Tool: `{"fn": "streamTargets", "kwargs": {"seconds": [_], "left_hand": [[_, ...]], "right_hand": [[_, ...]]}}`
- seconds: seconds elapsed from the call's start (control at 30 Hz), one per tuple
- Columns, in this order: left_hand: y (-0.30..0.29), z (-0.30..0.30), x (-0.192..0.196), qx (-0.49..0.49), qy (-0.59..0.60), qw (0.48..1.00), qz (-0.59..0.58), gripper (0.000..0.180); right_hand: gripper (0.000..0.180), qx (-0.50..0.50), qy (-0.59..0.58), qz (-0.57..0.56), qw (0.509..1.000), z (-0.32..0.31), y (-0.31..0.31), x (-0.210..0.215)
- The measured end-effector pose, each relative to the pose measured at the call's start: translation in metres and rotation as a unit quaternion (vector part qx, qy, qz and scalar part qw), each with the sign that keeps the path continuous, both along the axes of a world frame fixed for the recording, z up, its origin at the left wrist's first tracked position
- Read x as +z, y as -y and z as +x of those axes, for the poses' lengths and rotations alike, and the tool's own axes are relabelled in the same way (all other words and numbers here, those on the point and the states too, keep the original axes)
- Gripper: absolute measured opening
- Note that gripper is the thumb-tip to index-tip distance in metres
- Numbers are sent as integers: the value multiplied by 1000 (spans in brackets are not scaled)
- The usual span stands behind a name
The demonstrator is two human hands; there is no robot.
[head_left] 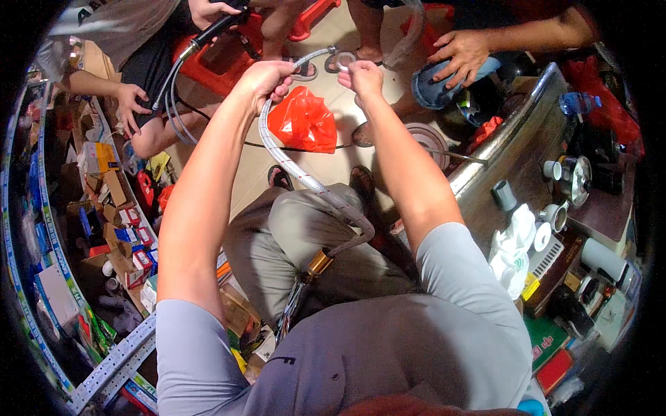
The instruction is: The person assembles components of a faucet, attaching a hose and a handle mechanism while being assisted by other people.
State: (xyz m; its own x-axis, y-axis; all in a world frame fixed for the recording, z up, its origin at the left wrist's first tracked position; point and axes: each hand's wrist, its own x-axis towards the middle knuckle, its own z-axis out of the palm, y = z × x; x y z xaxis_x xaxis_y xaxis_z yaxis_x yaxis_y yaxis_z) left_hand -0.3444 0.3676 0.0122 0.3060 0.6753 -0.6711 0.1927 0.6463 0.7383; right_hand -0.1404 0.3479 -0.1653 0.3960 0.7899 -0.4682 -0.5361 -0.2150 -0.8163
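My left hand [266, 81] is closed round a grey-white braided hose [291, 166] near its far end. That end curves up past my fingers to a small metal fitting [332, 50]. From my hand the hose runs back over my lap to a brass-coloured collar [320, 263], where a bundle of thin strands [288, 305] comes out. My right hand [363, 78] pinches a small whitish ring [345, 61], which looks like a roll of tape. The ring is beside the hose's fitting; I cannot tell whether they touch.
A red plastic bag [304, 121] lies on the tiled floor. Shelves of small boxes [125, 236] stand left; a wooden table [531, 149] with cups is right. Another person's hand holds a black-handled tool [214, 31]; another hand [460, 57] rests on blue-grey cloth.
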Motion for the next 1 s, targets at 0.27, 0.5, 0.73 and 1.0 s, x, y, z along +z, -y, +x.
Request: {"fn": "streamTargets", "kwargs": {"seconds": [0.27, 0.5, 0.73, 1.0], "left_hand": [[7, -5, 8, -34, -53, 998, 2, 7], [18, -1, 14, -51, -60, 996, 30, 10], [26, -4, 20, -77, -49, 994, 64, 22], [27, -9, 24, -67, -69, 991, 97, 35]], "right_hand": [[12, 20, 16, 141, 990, -19, -5, 37], [16, 129, 86, 231, 961, -41, 25, 63], [13, 102, 2, 224, 969, -50, 49, 85], [18, 155, 8, 284, 946, -68, 61, 107]]}}
